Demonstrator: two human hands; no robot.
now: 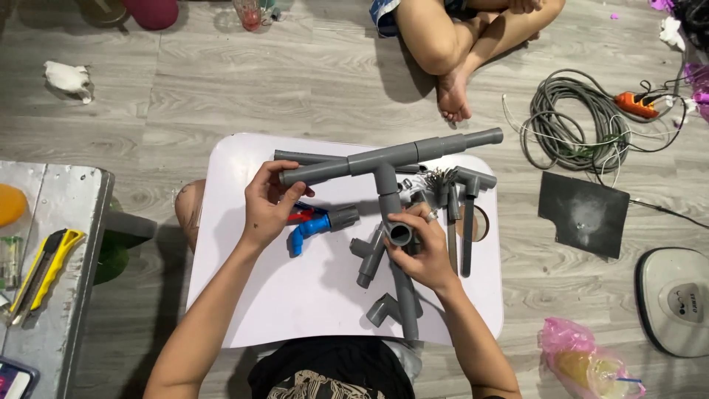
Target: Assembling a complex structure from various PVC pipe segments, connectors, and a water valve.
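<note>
At centre frame a white table (295, 295) sits low on a grey wood-look floor (310, 89), and you work over it with both hands. Your left hand (267, 203) is curled around the left end of a grey pipe tee (384, 159), which spans the upper middle of the frame above the table's far edge. Your right hand (422, 247) pinches the open lower end of the tee's stem, thumb and fingers pressed on its rim. Under the tee lie loose grey fittings (369, 258), a blue elbow (309, 229) beside your left hand, and a smaller tee (467, 199) at right centre.

At upper centre another person's bare legs (450, 44) are folded on the floor. At upper right a grey cable coil (572, 125) lies near an orange plug strip (636, 105); below it sits a dark square sheet (583, 214), and a white device (676, 299) is cut off by the right edge. At lower right a pink bag (587, 362) holds something yellowish that is hard to make out. At left a grey metal bench (66, 295) carries a yellow knife (40, 270). A crumpled white rag (68, 77) lies at upper left. A red tool under your left hand is mostly hidden. Objects along the top edge are cut off and unclear.
</note>
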